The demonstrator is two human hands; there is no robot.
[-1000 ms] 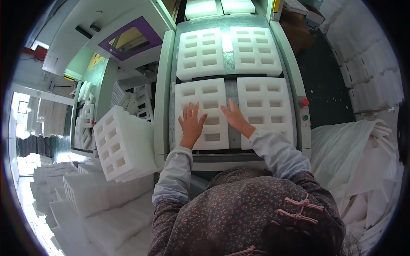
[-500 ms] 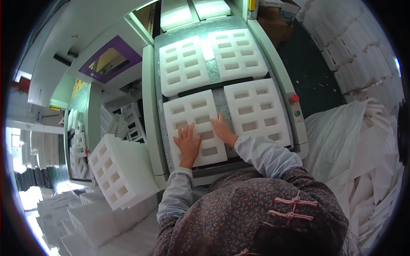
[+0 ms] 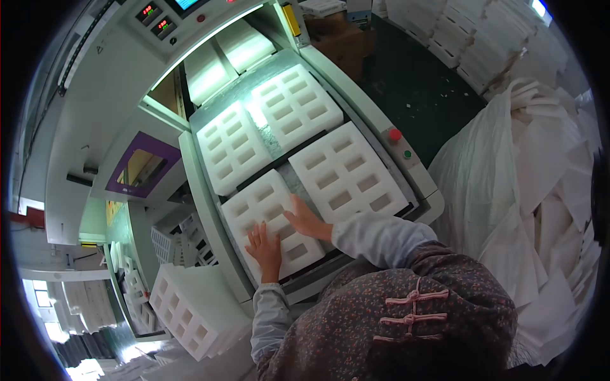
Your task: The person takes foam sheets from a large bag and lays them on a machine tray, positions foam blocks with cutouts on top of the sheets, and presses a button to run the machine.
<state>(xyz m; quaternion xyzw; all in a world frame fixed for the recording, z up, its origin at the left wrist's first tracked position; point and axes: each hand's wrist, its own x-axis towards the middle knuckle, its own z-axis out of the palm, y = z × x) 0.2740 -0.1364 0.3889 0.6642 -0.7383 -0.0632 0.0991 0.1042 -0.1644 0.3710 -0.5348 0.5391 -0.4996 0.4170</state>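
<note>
A white foam block with rectangular holes (image 3: 242, 219) lies on the near left of the machine bed, under both hands. My left hand (image 3: 265, 253) rests on its lower left part, fingers spread. My right hand (image 3: 307, 220) is at its right side, the fingers reaching onto the top face; their undersides are hidden. To the right lies a second foam block (image 3: 344, 173), partly behind my right sleeve. Two more such blocks, a left one (image 3: 222, 138) and a right one (image 3: 295, 101), sit farther in, beyond a black bar (image 3: 283, 160).
Red (image 3: 394, 134) and green (image 3: 407, 154) buttons sit on the right rail. A stack of holed foam (image 3: 203, 305) stands at the left, near the machine's side. White sheets in a plastic bag (image 3: 495, 190) are at the right. A control panel (image 3: 166, 19) is above.
The view has turned and shifted, bringing the control panel into sight. Both hands remain on the near left foam block, with little visible change in their pose.
</note>
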